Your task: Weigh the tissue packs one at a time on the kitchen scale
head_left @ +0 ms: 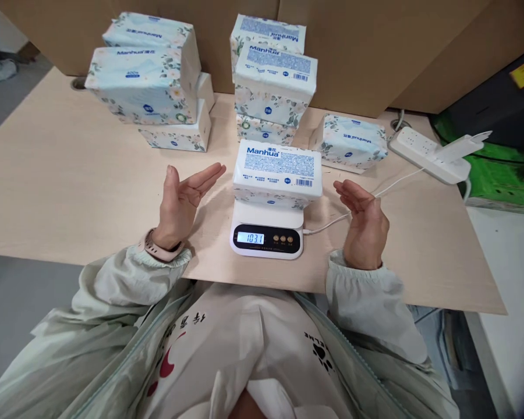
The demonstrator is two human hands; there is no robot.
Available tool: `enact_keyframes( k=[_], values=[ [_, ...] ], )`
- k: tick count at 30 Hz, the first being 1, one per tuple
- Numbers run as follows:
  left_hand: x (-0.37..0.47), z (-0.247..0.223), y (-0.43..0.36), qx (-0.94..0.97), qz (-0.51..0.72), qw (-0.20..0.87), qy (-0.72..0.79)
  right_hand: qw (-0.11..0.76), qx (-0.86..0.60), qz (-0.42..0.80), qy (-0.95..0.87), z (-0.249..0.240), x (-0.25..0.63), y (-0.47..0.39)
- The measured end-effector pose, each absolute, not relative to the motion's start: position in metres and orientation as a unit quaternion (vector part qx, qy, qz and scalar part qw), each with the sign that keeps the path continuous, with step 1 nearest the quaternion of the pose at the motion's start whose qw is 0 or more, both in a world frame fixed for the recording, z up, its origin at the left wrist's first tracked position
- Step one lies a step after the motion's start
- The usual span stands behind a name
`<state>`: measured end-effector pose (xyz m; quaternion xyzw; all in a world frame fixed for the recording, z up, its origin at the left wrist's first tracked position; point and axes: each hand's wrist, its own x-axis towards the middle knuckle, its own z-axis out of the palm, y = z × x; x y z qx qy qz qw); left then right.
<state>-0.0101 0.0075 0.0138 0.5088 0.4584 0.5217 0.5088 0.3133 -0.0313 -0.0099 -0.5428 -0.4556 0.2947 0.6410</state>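
**Packet (277,169) on the scale (268,217), both hands off it**

Left hand (174,206), left of the scale: fingers (207,176) extended, thumb spread away, gripping nothing. Right hand (364,227), right of the scale: fingers loosely bent, palm inward, likewise empty. The packet rests on the scale's platform, between the hands, touching neither. The scale's display (251,238) reads 103.1. A white cable (325,226) leaves the scale's right side toward a power strip (413,145). Behind the scale, the worktop (70,192) carries further stacked packets (266,102).
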Motion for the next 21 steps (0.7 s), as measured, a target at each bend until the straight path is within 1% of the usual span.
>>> enact_keyframes(
  k=[5, 11, 21],
  values=[
    [-0.011, 0.010, 0.010, 0.541, 0.486, 0.525, 0.442, 0.612, -0.556, 0.305, -0.473, -0.007, 0.309, -0.036],
    [-0.013, 0.011, 0.007, 0.542, 0.480, 0.541, 0.427, 0.581, -0.546, 0.342, -0.497, -0.004, 0.307, -0.041],
    [-0.028, 0.020, 0.000, 0.535, 0.430, 0.579, 0.439, 0.565, -0.539, 0.359, -0.511, -0.005, 0.305, -0.040]
  ],
)
